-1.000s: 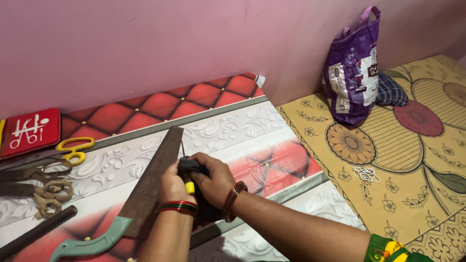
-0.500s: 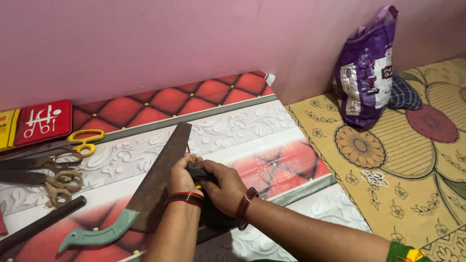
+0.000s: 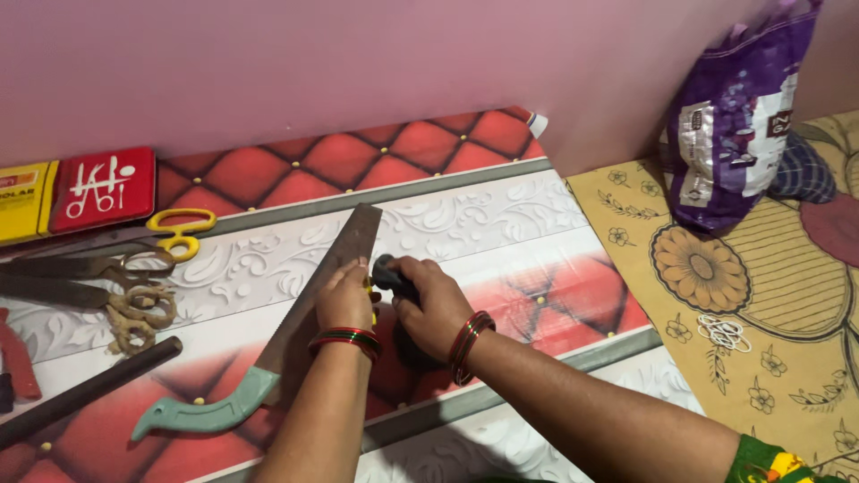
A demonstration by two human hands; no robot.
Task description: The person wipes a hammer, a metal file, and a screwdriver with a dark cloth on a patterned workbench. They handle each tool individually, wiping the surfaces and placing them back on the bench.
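Note:
Both hands meet over a patterned red-and-white sheet. My right hand grips a small black-and-yellow tool; its black rounded end sticks out above my fingers. My left hand is curled around the tool's yellow part and rests against the rusty blade of a hand saw. The saw lies diagonally, its green handle toward me on the left. Something dark lies under my right wrist; I cannot tell what it is. Red and green bangles are on both wrists.
At the left lie yellow-handled scissors, old scissors with twine-wrapped handles, a dark rod, a red case and a yellow box. A purple bag stands on a floral cloth at the right, with white bands nearby.
The view has shifted right and closer. My hands moved slightly up along the saw blade, and the tool's black end now shows above my right hand.

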